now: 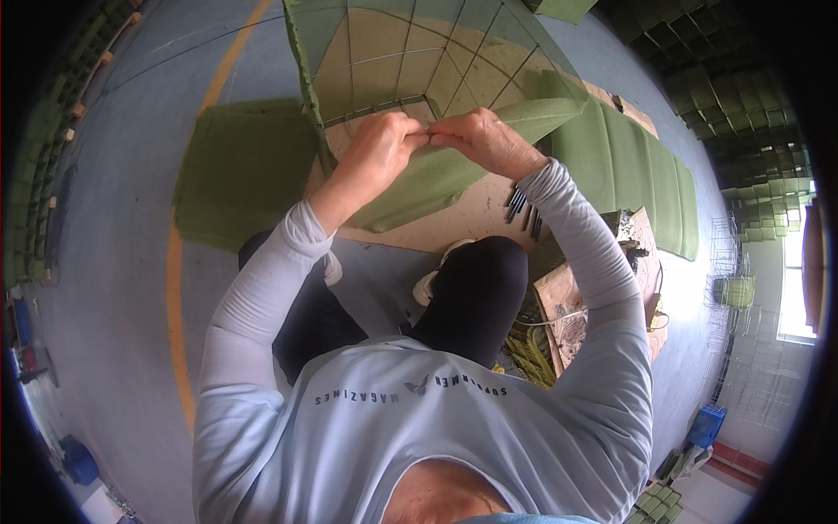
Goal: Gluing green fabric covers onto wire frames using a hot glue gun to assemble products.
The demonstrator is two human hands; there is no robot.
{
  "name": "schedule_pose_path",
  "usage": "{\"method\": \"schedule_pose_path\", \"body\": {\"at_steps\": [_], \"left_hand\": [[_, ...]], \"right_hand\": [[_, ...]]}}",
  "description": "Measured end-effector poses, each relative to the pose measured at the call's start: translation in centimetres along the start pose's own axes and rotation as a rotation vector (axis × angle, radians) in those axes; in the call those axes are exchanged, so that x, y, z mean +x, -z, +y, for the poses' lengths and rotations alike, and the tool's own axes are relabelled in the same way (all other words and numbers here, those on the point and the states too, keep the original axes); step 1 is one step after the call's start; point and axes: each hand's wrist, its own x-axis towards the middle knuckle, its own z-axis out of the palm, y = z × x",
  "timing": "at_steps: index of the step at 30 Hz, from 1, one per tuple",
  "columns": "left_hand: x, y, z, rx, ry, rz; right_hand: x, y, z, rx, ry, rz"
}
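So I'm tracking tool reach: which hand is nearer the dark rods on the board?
Right hand, just above the dark rods; left hand lies further left.

Grey floor: green felt sheets, plywood board.

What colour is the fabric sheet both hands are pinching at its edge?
Olive green; the fabric sheet shows best in the head view, pinched by the left hand and right hand.

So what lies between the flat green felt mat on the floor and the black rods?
In the head view, a brown board lies between felt mat and black rods, partly covered by the green felt flap.
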Motion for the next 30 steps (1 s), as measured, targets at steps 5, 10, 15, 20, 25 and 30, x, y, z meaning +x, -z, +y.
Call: {"method": "schedule_pose_path", "body": {"at_steps": [5, 10, 15, 20, 25, 30], "left_hand": [[0.1, 0.3, -0.7, -0.038, -0.046, -0.053], [0.9, 1.2, -0.1, -0.02, 0.102, -0.247], [0.0, 0.8, -0.2, -0.174, 0.093, -0.1], [0.2, 0.5, 0.1, 0.0, -0.021, -0.197], [0.3, 0.3, -1.2, -0.056, -0.058, -0.173], [-0.1, -0.6, -0.1, -0.041, -0.107, 0.102]], "right_hand": [[0.4, 0.6, -0.3, 0.064, -0.043, -0.052], [0.9, 1.0, -0.3, -0.083, -0.118, -0.175], [0.4, 1.7, -0.6, -0.014, -0.104, -0.114], [0.8, 1.4, -1.8, -0.244, -0.171, -0.215], [-0.7, 3.0, -0.2, 0.073, -0.07, 0.002], [-3.6, 2.5, -0.1, 0.022, -0.185, 0.164]]}}
